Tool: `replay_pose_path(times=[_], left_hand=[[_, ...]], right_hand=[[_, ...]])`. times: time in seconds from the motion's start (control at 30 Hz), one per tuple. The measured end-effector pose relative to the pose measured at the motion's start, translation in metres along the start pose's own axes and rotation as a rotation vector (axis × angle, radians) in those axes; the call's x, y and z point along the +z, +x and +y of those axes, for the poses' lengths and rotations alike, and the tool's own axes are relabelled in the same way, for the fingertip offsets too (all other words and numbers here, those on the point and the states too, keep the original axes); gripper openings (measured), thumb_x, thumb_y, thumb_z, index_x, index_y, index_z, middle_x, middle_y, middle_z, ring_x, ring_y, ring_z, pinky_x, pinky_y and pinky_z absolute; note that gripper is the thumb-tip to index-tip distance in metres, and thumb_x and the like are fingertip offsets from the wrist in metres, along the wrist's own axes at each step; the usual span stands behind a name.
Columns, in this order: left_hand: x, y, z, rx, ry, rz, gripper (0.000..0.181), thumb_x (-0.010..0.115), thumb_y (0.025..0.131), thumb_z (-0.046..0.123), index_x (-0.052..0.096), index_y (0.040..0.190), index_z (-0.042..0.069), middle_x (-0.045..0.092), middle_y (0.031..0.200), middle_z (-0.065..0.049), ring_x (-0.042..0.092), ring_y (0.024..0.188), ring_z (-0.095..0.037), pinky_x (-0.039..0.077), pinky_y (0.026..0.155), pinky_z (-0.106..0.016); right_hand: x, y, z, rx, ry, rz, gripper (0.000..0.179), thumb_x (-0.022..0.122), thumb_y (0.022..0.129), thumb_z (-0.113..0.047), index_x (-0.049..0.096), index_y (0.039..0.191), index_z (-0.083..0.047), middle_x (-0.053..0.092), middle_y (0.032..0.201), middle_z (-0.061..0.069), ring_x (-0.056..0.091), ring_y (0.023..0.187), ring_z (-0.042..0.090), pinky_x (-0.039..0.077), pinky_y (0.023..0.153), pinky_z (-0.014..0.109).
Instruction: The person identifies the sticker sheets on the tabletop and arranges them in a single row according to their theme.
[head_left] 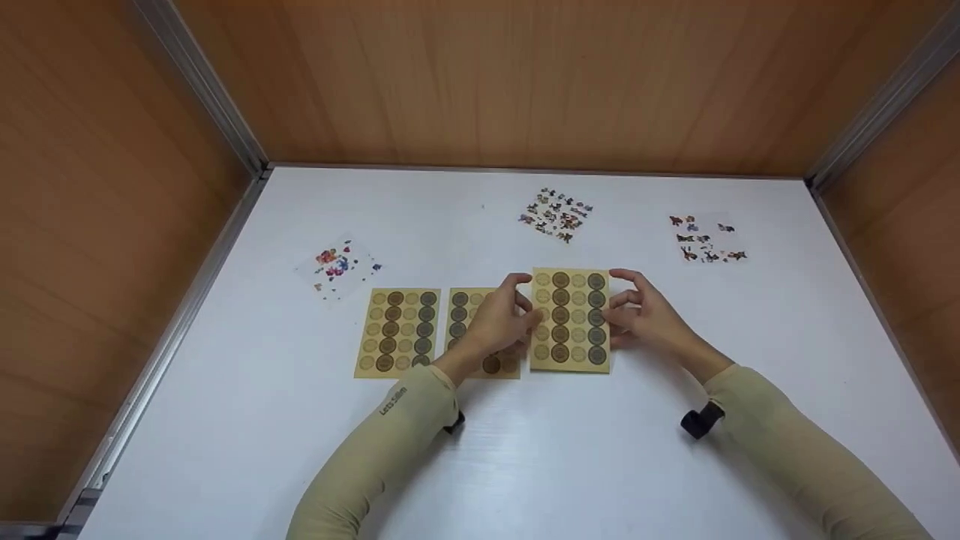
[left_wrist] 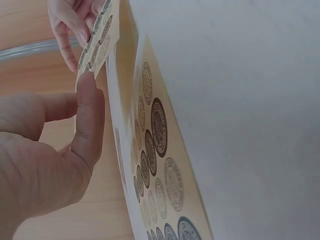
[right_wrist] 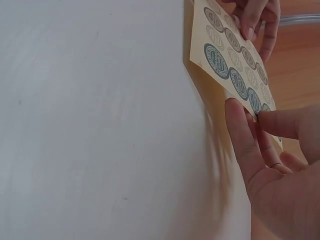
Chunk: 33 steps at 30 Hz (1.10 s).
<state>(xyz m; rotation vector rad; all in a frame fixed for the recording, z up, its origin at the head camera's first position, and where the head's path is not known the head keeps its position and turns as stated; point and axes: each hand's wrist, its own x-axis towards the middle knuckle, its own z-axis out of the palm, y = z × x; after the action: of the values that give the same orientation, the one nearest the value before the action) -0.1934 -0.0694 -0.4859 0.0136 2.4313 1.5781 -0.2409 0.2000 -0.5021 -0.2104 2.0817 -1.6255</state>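
Observation:
Both hands hold a tan sheet of round, coin-like stickers [head_left: 570,319] by its opposite side edges. My left hand [head_left: 496,322] pinches the left edge, and my right hand [head_left: 646,313] pinches the right edge between thumb and fingers. In the right wrist view the sticker sheet [right_wrist: 232,60] is tilted, its near edge raised over the table. Just left of it lies a second matching sheet [head_left: 459,315], partly hidden under my left hand and forearm. A third such sheet [head_left: 397,330] lies flat farther left.
Clear sheets with small colourful stickers lie farther back: one at left [head_left: 337,262], one at back centre [head_left: 556,215] and one at right [head_left: 705,238]. Wooden panels [head_left: 525,82] with metal edging enclose the white table [head_left: 525,465] at the back and sides.

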Motion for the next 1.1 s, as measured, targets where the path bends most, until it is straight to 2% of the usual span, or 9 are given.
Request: replay_pose_path(times=[0.13,0.37,0.63,0.83,1.0,1.1], left_hand=[[-0.001,0.000,0.000,-0.013,0.040,0.009,0.065,0.068,0.096,0.007,0.037,0.153,0.009,0.063,0.100,-0.003,0.069,0.069,-0.020,0.061,0.056,-0.035],[0.003,0.003,-0.002,0.035,0.190,0.020,0.064,0.069,0.094,0.007,0.041,0.151,0.004,0.064,0.097,-0.003,0.064,0.078,-0.013,0.057,0.066,-0.024],[0.009,0.005,0.001,0.031,0.204,0.021,0.065,0.070,0.093,0.005,0.041,0.151,0.004,0.064,0.101,-0.005,0.065,0.080,-0.014,0.057,0.065,-0.024],[0.011,0.006,-0.001,0.009,0.227,0.020,0.065,0.070,0.094,0.006,0.040,0.152,0.005,0.064,0.105,-0.007,0.066,0.080,-0.014,0.058,0.064,-0.023],[0.007,0.004,-0.003,0.047,0.280,0.030,0.065,0.071,0.094,0.006,0.041,0.151,0.003,0.066,0.106,-0.009,0.065,0.084,-0.016,0.057,0.072,-0.026],[0.006,0.002,-0.003,0.057,0.280,0.028,0.066,0.072,0.093,0.005,0.041,0.151,0.002,0.067,0.105,-0.009,0.065,0.084,-0.016,0.058,0.073,-0.027]], right_hand=[[0.003,0.001,0.000,-0.018,-0.011,-0.023,0.076,0.066,0.096,-0.003,0.024,0.158,-0.017,0.056,0.114,0.018,0.071,0.088,0.030,0.063,0.074,0.048],[0.003,-0.002,0.002,-0.038,-0.084,-0.024,0.079,0.065,0.096,-0.002,0.022,0.161,-0.015,0.053,0.117,0.019,0.069,0.086,0.027,0.064,0.071,0.046],[0.003,-0.004,0.004,-0.055,-0.178,-0.009,0.081,0.065,0.095,-0.002,0.022,0.162,-0.015,0.050,0.124,0.018,0.069,0.090,0.028,0.064,0.065,0.043],[0.002,-0.003,0.005,-0.137,-0.318,-0.049,0.077,0.071,0.096,-0.010,0.029,0.160,-0.013,0.051,0.125,0.018,0.066,0.070,0.025,0.061,0.053,0.041],[0.003,-0.003,0.005,-0.164,-0.409,-0.078,0.075,0.073,0.095,-0.015,0.034,0.159,-0.011,0.054,0.124,0.017,0.062,0.063,0.022,0.059,0.049,0.038],[0.004,-0.003,0.007,-0.186,-0.462,-0.078,0.077,0.075,0.094,-0.016,0.034,0.158,-0.007,0.056,0.123,0.018,0.059,0.061,0.019,0.056,0.046,0.035]])
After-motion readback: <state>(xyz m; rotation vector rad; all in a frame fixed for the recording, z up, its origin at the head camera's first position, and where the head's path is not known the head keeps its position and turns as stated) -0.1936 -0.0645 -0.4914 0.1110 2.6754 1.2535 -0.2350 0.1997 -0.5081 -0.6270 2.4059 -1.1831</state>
